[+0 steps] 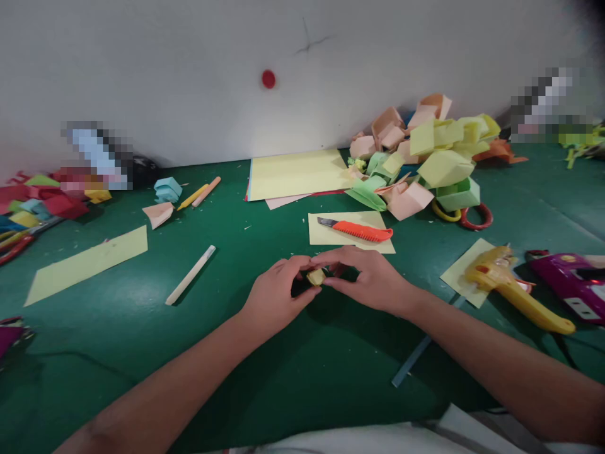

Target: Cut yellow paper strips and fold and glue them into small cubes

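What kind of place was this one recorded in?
Probably a papercraft workspace, perhaps a shared one: a green table holds a heap of folded paper pieces, a yellow glue gun and an orange box cutter.

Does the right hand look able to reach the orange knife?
Probably yes: the knife lies uncovered on paper just beyond the right hand, though that hand's fingers are at a small yellow piece.

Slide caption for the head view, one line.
Left hand and right hand meet around a small yellowish piece over a green table, orange cutter just beyond.
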The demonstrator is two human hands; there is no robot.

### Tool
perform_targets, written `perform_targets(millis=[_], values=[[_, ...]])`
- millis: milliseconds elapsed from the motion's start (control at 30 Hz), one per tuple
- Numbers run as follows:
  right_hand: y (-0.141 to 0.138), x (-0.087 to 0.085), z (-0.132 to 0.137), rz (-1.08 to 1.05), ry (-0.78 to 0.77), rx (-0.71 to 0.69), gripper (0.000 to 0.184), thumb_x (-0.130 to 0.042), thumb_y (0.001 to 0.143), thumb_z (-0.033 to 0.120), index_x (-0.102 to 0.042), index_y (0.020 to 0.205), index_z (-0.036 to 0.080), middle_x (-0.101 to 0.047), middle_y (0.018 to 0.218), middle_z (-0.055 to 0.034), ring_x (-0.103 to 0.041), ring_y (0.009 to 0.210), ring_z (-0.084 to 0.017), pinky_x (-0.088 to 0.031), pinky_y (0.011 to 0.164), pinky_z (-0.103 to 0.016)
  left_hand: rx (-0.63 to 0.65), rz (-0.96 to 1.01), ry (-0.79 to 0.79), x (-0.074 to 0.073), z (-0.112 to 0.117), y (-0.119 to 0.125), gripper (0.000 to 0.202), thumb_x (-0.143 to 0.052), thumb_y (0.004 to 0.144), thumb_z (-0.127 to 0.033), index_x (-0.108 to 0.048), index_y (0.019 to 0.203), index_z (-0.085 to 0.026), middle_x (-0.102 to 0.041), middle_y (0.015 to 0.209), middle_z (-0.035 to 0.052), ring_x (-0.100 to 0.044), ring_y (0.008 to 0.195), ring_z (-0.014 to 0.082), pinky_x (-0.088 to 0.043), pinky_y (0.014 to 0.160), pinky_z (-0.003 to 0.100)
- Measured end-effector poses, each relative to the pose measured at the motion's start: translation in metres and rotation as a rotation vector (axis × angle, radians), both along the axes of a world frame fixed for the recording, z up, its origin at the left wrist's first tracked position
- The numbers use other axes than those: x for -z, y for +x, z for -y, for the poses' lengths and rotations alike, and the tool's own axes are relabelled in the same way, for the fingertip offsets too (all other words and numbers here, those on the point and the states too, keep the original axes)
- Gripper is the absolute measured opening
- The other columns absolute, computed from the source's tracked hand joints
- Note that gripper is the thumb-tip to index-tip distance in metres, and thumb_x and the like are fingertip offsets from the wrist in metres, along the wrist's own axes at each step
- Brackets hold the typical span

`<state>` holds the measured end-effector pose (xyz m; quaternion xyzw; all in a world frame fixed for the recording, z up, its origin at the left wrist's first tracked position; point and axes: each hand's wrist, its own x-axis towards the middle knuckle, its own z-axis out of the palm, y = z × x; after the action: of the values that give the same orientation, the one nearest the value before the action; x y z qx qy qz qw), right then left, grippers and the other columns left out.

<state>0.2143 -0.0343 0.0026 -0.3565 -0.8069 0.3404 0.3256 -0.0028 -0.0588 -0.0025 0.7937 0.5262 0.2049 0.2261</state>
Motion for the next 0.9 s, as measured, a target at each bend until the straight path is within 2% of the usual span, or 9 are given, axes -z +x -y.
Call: perform_targets(millis=[200, 333, 500, 700, 900], values=[[0.001, -0.005, 0.001, -0.139, -0.032, 0.069, 0.029, -0.069, 0.085, 0.025, -0.071, 0.114, 0.026, -0.074, 0.111, -0.0028, -0.069, 0.08, -0.014, -0.061, 0.075, -0.028, 0.01, 0.006, 0.025, 0.0, 0.001, 0.0, 0.033, -0.067, 0.086, -0.03, -0.057, 0.117, -0.027, -0.069, 0.109, 0.0005, -0.065, 0.097, 0.0205, -0.052, 0.077, 0.032], [0.009, -0.008, -0.003, -0.147, 0.004, 0.139, 0.024, -0.07, 0.086, 0.028, -0.071, 0.11, 0.026, -0.072, 0.113, -0.0027, -0.069, 0.087, -0.015, -0.06, 0.078, -0.028, 0.017, 0.007, 0.027, -0.001, 0.002, -0.001, 0.03, -0.063, 0.087, -0.029, -0.057, 0.117, -0.028, -0.068, 0.107, 0.0007, -0.065, 0.093, 0.0189, -0.052, 0.072, 0.03], [0.024, -0.002, -0.014, 0.033, 0.089, 0.213, 0.024, -0.067, 0.088, 0.027, -0.07, 0.111, 0.026, -0.072, 0.114, -0.0029, -0.068, 0.082, -0.016, -0.059, 0.076, -0.031, 0.01, 0.013, 0.047, -0.001, 0.004, -0.002, 0.03, -0.061, 0.088, -0.029, -0.057, 0.118, -0.026, -0.066, 0.107, 0.0035, -0.065, 0.091, 0.0184, -0.053, 0.072, 0.029], [0.034, 0.009, -0.022, 0.279, 0.181, 0.173, 0.026, -0.062, 0.09, 0.028, -0.069, 0.115, 0.028, -0.072, 0.116, -0.0025, -0.066, 0.097, -0.021, -0.057, 0.084, -0.038, 0.017, 0.009, 0.047, 0.0, 0.003, -0.003, 0.023, -0.058, 0.09, -0.026, -0.06, 0.112, -0.025, -0.067, 0.107, 0.0032, -0.064, 0.09, 0.0175, -0.053, 0.071, 0.028], [0.034, 0.01, -0.022, 0.329, 0.194, 0.147, 0.029, -0.061, 0.09, 0.025, -0.068, 0.118, 0.028, -0.071, 0.121, -0.0031, -0.064, 0.11, -0.024, -0.056, 0.088, -0.039, 0.027, 0.03, 0.013, -0.001, 0.003, -0.005, 0.024, -0.059, 0.091, -0.028, -0.061, 0.115, -0.027, -0.068, 0.101, 0.0021, -0.064, 0.085, 0.0165, -0.053, 0.071, 0.027]])
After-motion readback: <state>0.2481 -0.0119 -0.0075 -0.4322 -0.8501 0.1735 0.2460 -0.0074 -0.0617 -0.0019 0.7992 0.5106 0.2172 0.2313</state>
